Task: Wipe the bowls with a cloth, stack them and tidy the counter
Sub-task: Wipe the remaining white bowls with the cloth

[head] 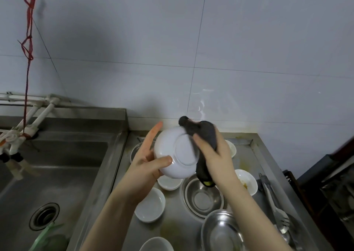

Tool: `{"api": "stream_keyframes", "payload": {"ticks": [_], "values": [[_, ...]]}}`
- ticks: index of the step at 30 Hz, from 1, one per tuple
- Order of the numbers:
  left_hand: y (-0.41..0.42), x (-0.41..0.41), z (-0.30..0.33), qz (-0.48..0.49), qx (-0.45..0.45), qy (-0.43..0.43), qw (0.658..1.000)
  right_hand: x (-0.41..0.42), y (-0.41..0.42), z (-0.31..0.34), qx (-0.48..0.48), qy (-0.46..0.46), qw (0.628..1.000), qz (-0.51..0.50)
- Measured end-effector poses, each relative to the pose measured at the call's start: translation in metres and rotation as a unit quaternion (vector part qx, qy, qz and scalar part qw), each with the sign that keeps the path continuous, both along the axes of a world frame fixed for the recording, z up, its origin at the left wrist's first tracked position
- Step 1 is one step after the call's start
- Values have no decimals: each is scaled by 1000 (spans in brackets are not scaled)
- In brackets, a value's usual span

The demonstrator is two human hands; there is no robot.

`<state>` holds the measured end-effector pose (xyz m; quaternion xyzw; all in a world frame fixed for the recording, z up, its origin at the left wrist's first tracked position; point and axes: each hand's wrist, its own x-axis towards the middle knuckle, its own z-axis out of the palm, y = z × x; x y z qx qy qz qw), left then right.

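Head view, above the steel surface (172, 229). A raised lip bounds the surface at the tiled wall (249, 49) behind and along its right side; on the left it drops into a deep steel sink (57, 174) with a round drain (44, 216). Little open steel remains among the dishes: a bare patch lies near the front, between the white bowls.

I hold a smooth, glossy white bowl (176, 153) in the air above the surface, its base ring turned toward me. My left hand (145, 158) grasps it, thumb pressed on the outer wall and fingers extended behind the rim. My right hand (214, 153) is clenched round a dark grey cloth (205, 133), soft and bunched, which touches the bowl's base at its right edge and hangs below my palm.

On the surface below: small white bowls (151, 205), one to the right bearing yellow residue (246, 181); a round steel bowl (204, 197); a shiny steel dish (222, 229) in front of it; metal tongs and cutlery (275, 208) along the right edge. White pipes (40, 112) and a red cord (26, 78) stand over the sink.
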<state>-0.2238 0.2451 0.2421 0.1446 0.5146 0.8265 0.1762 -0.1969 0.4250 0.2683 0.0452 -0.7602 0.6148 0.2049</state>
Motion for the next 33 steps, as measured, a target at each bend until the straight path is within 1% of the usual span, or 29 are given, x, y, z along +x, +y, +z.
{"api": "stream_keyframes", "payload": {"ticks": [2, 4, 6, 7, 8, 10, 11, 12, 14, 15, 18, 20, 23, 26, 30, 33], "values": [[0, -1, 2, 24, 22, -4, 999, 1, 4, -7, -90, -30, 995, -39], [1, -4, 5, 52, 38, -6, 998, 15, -2, -16, -94, -32, 993, -60], [5, -7, 7, 70, 35, -14, 997, 29, -13, -22, -44, -20, 997, -64], [8, -8, 8, 71, 32, -16, 997, 33, -20, -22, -4, -12, 998, -58], [11, -7, 8, 67, 31, -18, 997, 35, -25, -19, 52, 8, 998, -47], [15, -6, 7, 53, 33, -19, 998, 30, -28, -14, 183, 69, 980, -31], [17, -4, 7, 48, 34, -19, 998, 26, -25, -14, 205, 81, 975, -28], [17, -3, 6, 49, 33, -20, 998, 21, -21, -13, 191, 69, 979, -35], [17, -2, 5, 63, 31, -23, 997, 15, -10, -16, 128, 29, 990, -53], [16, -3, 4, 74, 37, -27, 996, 15, -7, -19, 120, 14, 991, -59], [14, -7, 2, 94, 59, -36, 993, 30, -14, -25, 144, 21, 988, -60], [14, -6, 1, 84, 60, -32, 994, 39, -24, -22, 153, 38, 987, -39], [17, 0, -2, 63, 46, -27, 997, 28, -23, -14, 164, 12, 985, -42], [15, -1, -2, 71, 44, -23, 996, 18, -19, -9, 159, 9, 986, -55], [9, -4, 1, 97, 52, -23, 994, 25, -23, -24, 138, 16, 986, -88], [7, -3, 1, 105, 50, -14, 993, 37, -31, -29, 131, 11, 990, -55]]}}
